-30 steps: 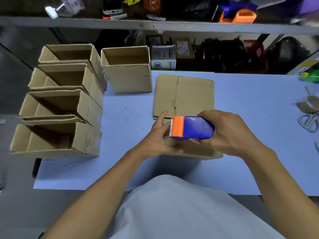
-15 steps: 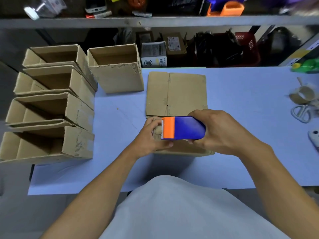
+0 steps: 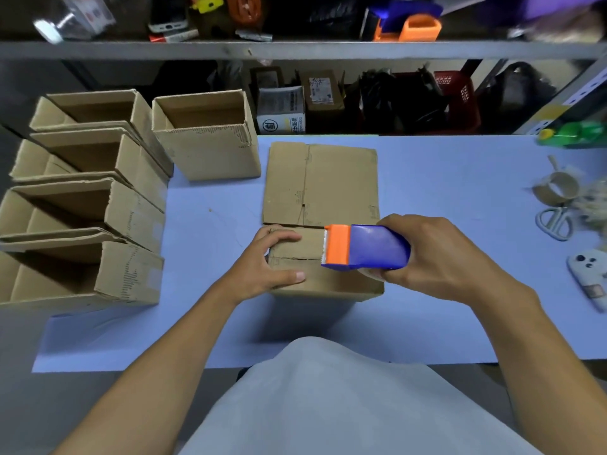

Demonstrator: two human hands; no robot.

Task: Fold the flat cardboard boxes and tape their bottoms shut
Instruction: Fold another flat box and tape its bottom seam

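A folded cardboard box [image 3: 331, 282] stands bottom-up on the blue table [image 3: 443, 192] in front of me, its flaps closed along a middle seam. My left hand [image 3: 264, 264] grips the box's left end, fingers over the far flap and thumb on the near one. My right hand [image 3: 437, 257] holds a blue tape dispenser [image 3: 368, 247] with an orange head, low over the seam at the box's right half. A flat cardboard box [image 3: 322, 183] lies just behind it.
Several folded boxes [image 3: 82, 208] lie stacked on their sides at the left, and one open box [image 3: 207, 139] stands upright behind them. At the right edge lie a tape roll core [image 3: 556, 188], scissors [image 3: 553, 221] and a phone [image 3: 591, 277]. A cluttered shelf [image 3: 295, 49] runs along the back.
The dispenser and my right hand have slid to the right along the seam, uncovering the box's left part. My left hand has curled onto the box's left end.
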